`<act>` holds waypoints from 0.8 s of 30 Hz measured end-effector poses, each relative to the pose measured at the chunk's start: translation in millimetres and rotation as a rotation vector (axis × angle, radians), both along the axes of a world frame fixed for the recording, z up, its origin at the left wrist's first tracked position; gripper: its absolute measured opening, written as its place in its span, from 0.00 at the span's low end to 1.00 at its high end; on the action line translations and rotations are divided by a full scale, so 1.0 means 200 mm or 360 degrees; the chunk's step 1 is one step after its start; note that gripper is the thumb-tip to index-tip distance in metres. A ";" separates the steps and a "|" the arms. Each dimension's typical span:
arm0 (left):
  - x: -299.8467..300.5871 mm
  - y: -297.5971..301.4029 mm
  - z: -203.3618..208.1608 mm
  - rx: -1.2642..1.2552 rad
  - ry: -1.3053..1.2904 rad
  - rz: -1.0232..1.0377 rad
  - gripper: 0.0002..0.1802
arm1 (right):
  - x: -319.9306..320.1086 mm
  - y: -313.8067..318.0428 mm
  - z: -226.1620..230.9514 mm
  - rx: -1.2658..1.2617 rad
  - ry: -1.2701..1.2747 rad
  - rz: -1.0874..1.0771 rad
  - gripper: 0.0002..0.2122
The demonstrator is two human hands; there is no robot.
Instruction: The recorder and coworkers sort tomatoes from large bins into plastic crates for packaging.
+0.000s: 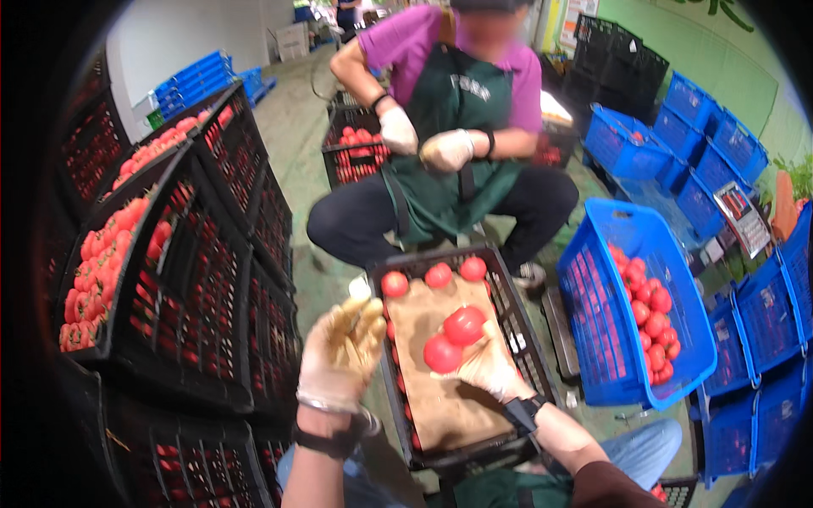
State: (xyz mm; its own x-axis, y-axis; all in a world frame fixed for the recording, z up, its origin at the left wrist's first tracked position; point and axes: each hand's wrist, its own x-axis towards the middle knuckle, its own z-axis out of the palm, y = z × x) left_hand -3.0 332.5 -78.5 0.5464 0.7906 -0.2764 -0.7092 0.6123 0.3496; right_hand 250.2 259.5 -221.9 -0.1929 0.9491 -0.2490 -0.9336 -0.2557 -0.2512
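My right hand [491, 369], in a pale glove, is closed round two red tomatoes, an upper one [465, 325] and a lower one [441, 355]. It holds them over a brown paper sheet [457, 415] in a black crate [527, 343] between my knees. Single tomatoes [438, 275] line the crate's far end, and more red shows along the sheet's left side. Left of the crate, my left hand [340, 351] is raised, gloved and open, its fingers bent. A small white round thing [360, 288] shows at its fingertips; whether they touch it I cannot tell.
Opposite sits a person in a green apron [453, 148], gloved hands together, beside a tomato crate [354, 152]. Black crates [203, 288] of tomatoes are stacked at left. A blue basket [597, 339] of tomatoes stands at right, with more blue baskets [737, 339] beyond.
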 end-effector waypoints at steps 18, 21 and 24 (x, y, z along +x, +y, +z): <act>0.23 0.03 -0.12 0.0190 0.0104 -0.0168 0.27 | 1.27 -0.69 0.81 0.0393 -0.0160 -0.1207 0.47; 0.21 0.03 -0.10 0.0089 0.0026 -0.0145 0.24 | 1.40 -0.63 0.75 -0.0163 0.0091 -0.1598 0.53; 0.16 0.00 -0.05 0.0104 -0.0009 -0.0156 0.25 | 1.32 -0.43 0.53 -0.0090 -0.0686 -0.1446 0.41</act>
